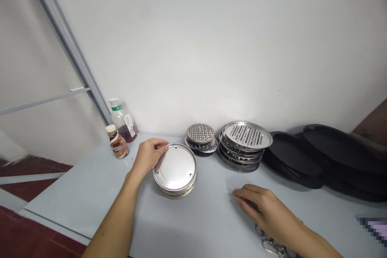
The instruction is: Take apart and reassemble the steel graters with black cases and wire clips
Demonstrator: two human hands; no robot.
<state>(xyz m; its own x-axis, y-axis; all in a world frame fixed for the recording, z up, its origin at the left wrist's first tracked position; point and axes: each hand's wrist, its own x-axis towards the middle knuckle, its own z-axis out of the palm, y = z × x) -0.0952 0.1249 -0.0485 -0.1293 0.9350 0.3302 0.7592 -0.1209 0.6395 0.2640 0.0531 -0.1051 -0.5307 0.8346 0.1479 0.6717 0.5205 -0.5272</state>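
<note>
A stack of shallow round silver metal discs, like lids, stands on the table; small holes sit near the rim of the top metal disc (pixel 175 167). My left hand (pixel 148 155) pinches the far left part of that stack's edge, with thumb and fingers closed at the rim. Over the table to the right of the stack, my right hand (pixel 256 203) hovers with its fingers closed together and nothing visible between them. Below that wrist lie some metal rings (pixel 267 242), partly hidden by the forearm.
By the wall stand a small stack of round grater plates (pixel 200 134) and a larger grater stack (pixel 246 136). Black round pans (pixel 293 157) lie at the right. A brown bottle (pixel 117 143) and a clear bottle (pixel 121 119) are on the left, near the table's edge.
</note>
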